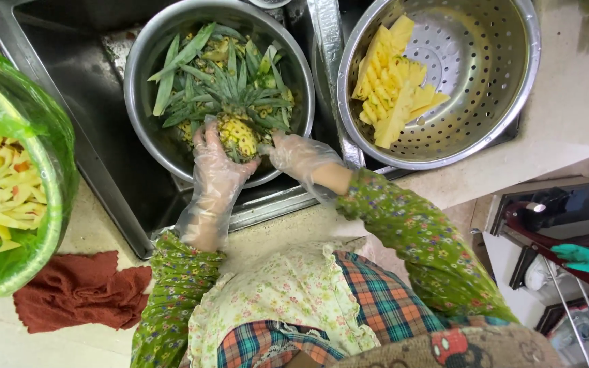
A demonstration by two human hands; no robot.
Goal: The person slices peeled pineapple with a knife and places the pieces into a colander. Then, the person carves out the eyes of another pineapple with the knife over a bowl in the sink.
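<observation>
Both gloved hands on a pineapple top

Left hand (216, 170) and right hand (298, 155) — fingers curled around the pineapple crown (238, 129) — over the steel bowl (146, 61) in the sink; cut pineapple pieces (393, 85) lie in the colander (499, 102), far right.

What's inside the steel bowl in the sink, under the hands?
The bowl holds a pineapple gripped by the left hand and right hand, plus loose leaves and peel scraps. The bowl's bottom is covered.

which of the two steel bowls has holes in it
The colander on the right, holding peeled pineapple slices; the solid bowl under the hands holds leafy crowns.
</observation>
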